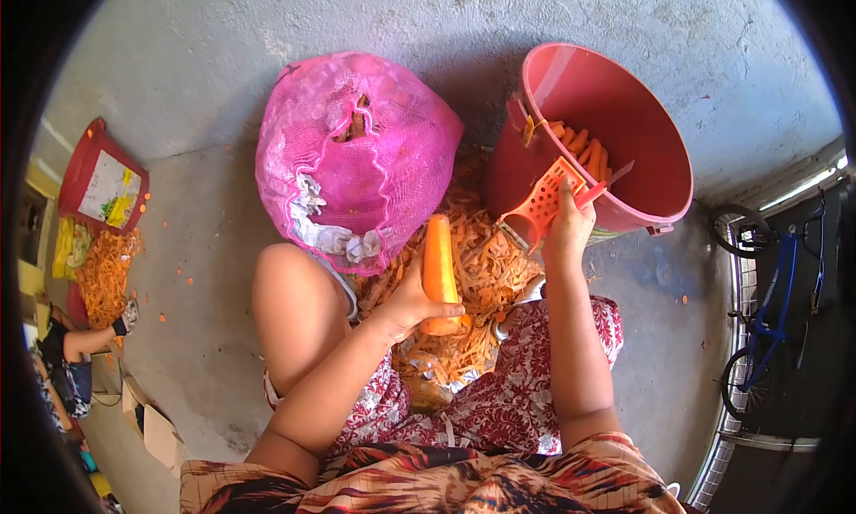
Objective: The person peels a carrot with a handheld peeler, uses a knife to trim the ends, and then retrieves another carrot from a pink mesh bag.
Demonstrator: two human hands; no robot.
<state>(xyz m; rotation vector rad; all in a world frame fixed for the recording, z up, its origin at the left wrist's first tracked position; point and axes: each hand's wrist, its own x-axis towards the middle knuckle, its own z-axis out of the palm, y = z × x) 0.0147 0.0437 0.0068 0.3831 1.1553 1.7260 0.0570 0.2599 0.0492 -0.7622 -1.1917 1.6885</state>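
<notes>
My left hand (406, 306) is wrapped round the lower part of a large, smooth orange carrot (438, 269), which points upward. To its right, my right hand (569, 229) grips a red-orange plastic peeler (544, 196) with a perforated flat body. The peeler is apart from the carrot and overlaps the front rim of the red bucket (501, 177) in view. Inside that bucket lie several orange carrots (584, 148). Beneath both hands, between my legs, a heap of carrot peelings (486, 255) covers the floor.
A pink mesh sack (415, 126), its mouth loose, stands against the wall left of the bucket. At far left are another red bucket (134, 193), more peelings (107, 269), a person's leg (94, 340) and a cardboard box (163, 434). A blue bicycle (769, 327) is at right.
</notes>
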